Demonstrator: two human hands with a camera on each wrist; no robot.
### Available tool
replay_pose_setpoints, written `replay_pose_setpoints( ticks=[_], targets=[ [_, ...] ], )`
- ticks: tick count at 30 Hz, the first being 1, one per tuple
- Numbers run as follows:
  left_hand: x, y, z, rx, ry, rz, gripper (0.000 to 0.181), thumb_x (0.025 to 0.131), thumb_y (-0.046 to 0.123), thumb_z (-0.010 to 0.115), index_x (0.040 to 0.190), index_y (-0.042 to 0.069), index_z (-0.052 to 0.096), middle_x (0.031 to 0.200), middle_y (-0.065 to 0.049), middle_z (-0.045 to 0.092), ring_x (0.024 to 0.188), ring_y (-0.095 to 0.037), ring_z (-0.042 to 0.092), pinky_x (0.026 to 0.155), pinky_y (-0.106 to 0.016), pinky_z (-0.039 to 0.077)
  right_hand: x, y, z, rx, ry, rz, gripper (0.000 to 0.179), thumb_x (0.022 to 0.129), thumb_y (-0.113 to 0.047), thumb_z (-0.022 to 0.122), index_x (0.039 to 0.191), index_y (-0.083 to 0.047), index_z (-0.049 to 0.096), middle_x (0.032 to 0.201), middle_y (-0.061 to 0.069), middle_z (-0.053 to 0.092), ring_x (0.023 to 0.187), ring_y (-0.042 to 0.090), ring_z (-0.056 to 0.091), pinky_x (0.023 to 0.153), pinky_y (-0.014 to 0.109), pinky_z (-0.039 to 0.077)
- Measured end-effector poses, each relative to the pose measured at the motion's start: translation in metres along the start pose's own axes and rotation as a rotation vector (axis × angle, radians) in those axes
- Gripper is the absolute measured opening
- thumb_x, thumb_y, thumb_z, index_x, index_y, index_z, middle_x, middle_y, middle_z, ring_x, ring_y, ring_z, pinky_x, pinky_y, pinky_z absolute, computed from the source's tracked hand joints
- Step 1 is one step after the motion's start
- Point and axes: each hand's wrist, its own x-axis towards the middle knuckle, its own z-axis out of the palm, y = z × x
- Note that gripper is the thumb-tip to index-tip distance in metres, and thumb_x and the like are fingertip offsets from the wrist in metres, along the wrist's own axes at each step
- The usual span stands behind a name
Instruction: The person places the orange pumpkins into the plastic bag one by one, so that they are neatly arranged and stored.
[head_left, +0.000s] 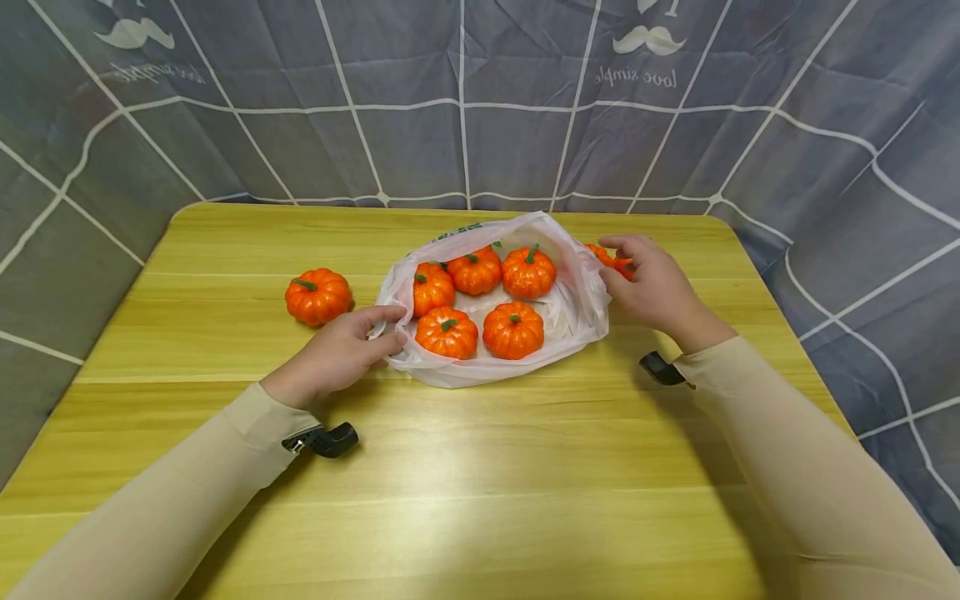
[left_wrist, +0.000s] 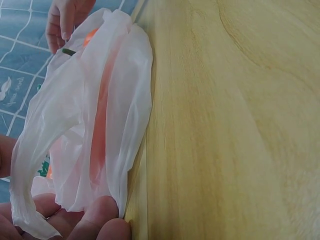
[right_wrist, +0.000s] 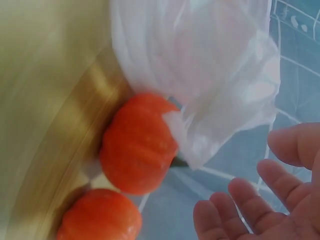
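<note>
A white plastic bag [head_left: 480, 373] lies with its mouth wide, and several small orange pumpkins [head_left: 514, 330] with green stems sit inside. My left hand [head_left: 341, 350] pinches the bag's left edge between thumb and fingers; the left wrist view shows the film [left_wrist: 125, 100] bunched there. At the bag's right side, my right hand [head_left: 648, 283] hovers with fingers apart and holds nothing. Beside it, outside the bag, are two more pumpkins, partly hidden by the hand in the head view; the right wrist view shows a nearer pumpkin [right_wrist: 140, 145] against the bag and another pumpkin [right_wrist: 100, 217] below.
One pumpkin [head_left: 318, 297] stands on the wooden table [head_left: 450, 483] left of the bag, close to my left hand. Grey gridded fabric [head_left: 420, 150] hangs along the table's back and both sides.
</note>
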Motion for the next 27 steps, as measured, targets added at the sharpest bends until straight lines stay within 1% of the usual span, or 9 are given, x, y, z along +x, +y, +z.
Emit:
replay_pose_setpoints(
  ticks=[1,3,6,8,13,16,18,23,27],
  targets=[
    [0.0,0.0,0.0,-0.001,0.0,-0.001,0.059,0.105,0.033,0.064,0.156,0.008,0.05,0.158,-0.017,0.05,0.09,-0.025,0.068,0.085,-0.034,0.05,0.001,0.001,-0.002,-0.011,-0.007,0.009,0.048,0.102,-0.015,0.061,0.148,-0.001,0.055,0.135,0.025,0.056,0.113,0.045,0.059,0.103,0.06,0.051],
    [-0.001,0.001,0.0,0.0,0.001,-0.002,0.059,0.105,0.034,0.064,0.156,0.008,0.05,0.159,-0.017,0.05,0.091,-0.026,0.068,0.085,-0.034,0.05,0.004,0.004,-0.005,-0.045,-0.023,0.027,0.051,0.102,-0.017,0.062,0.15,-0.002,0.053,0.145,0.026,0.053,0.125,0.047,0.056,0.111,0.062,0.045],
    [-0.001,0.001,-0.001,0.002,0.001,-0.004,0.059,0.105,0.034,0.064,0.156,0.008,0.05,0.161,-0.018,0.048,0.092,-0.026,0.07,0.086,-0.033,0.051,0.01,0.011,-0.01,-0.097,-0.046,0.057,0.057,0.102,-0.021,0.065,0.153,-0.002,0.05,0.157,0.025,0.046,0.141,0.049,0.045,0.12,0.064,0.035],
    [-0.002,0.001,-0.001,0.007,0.002,-0.004,0.059,0.105,0.034,0.064,0.156,0.008,0.05,0.162,-0.018,0.046,0.093,-0.026,0.071,0.087,-0.033,0.051,0.013,0.017,-0.013,-0.12,-0.064,0.063,0.06,0.101,-0.022,0.067,0.153,-0.001,0.048,0.161,0.026,0.042,0.147,0.049,0.038,0.123,0.064,0.031],
    [-0.003,0.002,-0.001,0.018,0.001,-0.003,0.059,0.105,0.035,0.063,0.156,0.009,0.05,0.162,-0.017,0.046,0.094,-0.026,0.073,0.088,-0.033,0.051,0.02,0.033,-0.014,-0.166,-0.141,0.088,0.07,0.098,-0.026,0.072,0.155,0.001,0.044,0.162,0.03,0.037,0.144,0.053,0.036,0.117,0.066,0.039],
    [-0.003,0.002,-0.001,0.016,-0.001,-0.004,0.059,0.105,0.036,0.063,0.156,0.009,0.05,0.162,-0.017,0.046,0.094,-0.026,0.073,0.088,-0.034,0.051,0.022,0.041,-0.013,-0.195,-0.184,0.134,0.074,0.096,-0.028,0.073,0.156,0.001,0.041,0.161,0.033,0.035,0.148,0.057,0.027,0.117,0.07,0.037],
    [-0.004,0.002,-0.001,0.014,-0.004,-0.007,0.059,0.106,0.036,0.063,0.156,0.009,0.05,0.163,-0.016,0.046,0.094,-0.026,0.073,0.088,-0.034,0.052,0.023,0.046,-0.012,-0.202,-0.19,0.159,0.075,0.095,-0.027,0.075,0.155,0.001,0.041,0.16,0.034,0.035,0.149,0.058,0.024,0.117,0.071,0.035],
    [-0.004,0.001,-0.002,0.021,-0.005,-0.005,0.059,0.106,0.038,0.062,0.156,0.01,0.05,0.164,-0.016,0.045,0.095,-0.026,0.074,0.089,-0.034,0.052,0.024,0.053,-0.011,-0.186,-0.122,0.2,0.082,0.093,-0.023,0.078,0.158,0.001,0.036,0.161,0.034,0.032,0.143,0.057,0.03,0.114,0.071,0.038],
    [-0.005,0.0,-0.002,0.025,-0.004,-0.002,0.06,0.106,0.038,0.062,0.157,0.01,0.05,0.164,-0.016,0.045,0.095,-0.026,0.075,0.089,-0.034,0.052,0.027,0.058,-0.012,-0.158,-0.057,0.235,0.096,0.092,-0.025,0.08,0.164,0.002,0.022,0.162,0.035,0.025,0.142,0.057,0.029,0.115,0.072,0.035]
  ],
)
